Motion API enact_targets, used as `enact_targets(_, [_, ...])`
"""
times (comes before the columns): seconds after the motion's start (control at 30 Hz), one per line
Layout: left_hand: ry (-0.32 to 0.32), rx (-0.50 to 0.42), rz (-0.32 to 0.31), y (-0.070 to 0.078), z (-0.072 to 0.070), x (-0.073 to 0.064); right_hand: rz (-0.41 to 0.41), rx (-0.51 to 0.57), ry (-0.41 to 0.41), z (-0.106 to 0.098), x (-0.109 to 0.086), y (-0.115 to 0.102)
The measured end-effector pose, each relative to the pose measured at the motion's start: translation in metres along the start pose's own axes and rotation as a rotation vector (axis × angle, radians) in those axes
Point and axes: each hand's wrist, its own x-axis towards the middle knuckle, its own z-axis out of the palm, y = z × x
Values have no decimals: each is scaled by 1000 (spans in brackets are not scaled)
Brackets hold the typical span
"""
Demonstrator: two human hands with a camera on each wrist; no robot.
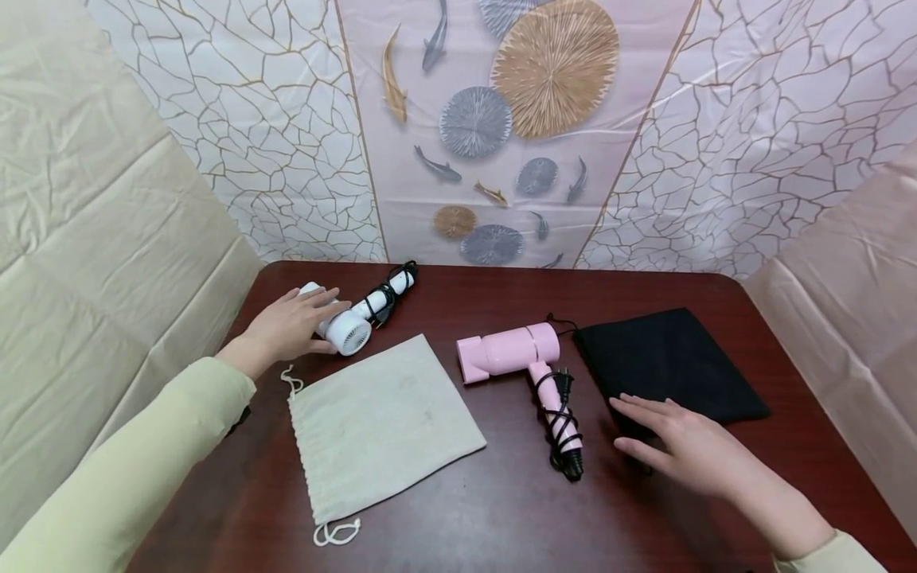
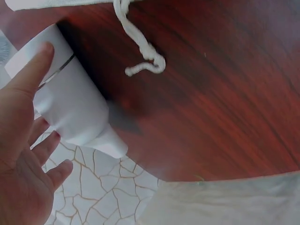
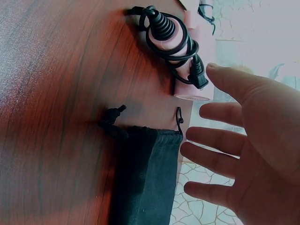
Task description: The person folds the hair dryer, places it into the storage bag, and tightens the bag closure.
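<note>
My left hand (image 1: 290, 325) lies over the barrel of a white hair dryer (image 1: 349, 331) at the table's back left. In the left wrist view its thumb is along the dryer's body (image 2: 77, 101), and the other fingers spread loosely on the far side. A cream drawstring bag (image 1: 387, 426) lies flat just in front of that dryer. My right hand (image 1: 680, 442), fingers extended, hovers by the near edge of a black drawstring bag (image 1: 669, 358); nothing is in its grasp. Between the two bags rests a pink hair dryer (image 1: 505, 352), its black cord wound around the handle.
The dark red-brown wooden table (image 1: 430, 525) has rounded back corners. Behind it hangs a patterned cloth (image 1: 286, 143) with fish and round leaves; plain beige cloth (image 1: 107, 215) walls both sides. The white dryer's black cord (image 1: 387, 296) wraps its handle.
</note>
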Motion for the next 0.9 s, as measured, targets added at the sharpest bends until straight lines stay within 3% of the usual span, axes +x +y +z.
enact_targets(0.2, [37, -54, -29, 9, 8, 0, 10, 7, -21, -2, 3, 1])
enact_targets(0.5, [77, -4, -37, 15, 16, 3, 19, 3, -31, -4, 6, 3])
enact_targets(0.9, [85, -2, 66, -1, 14, 4, 21, 3, -37, -5, 9, 3])
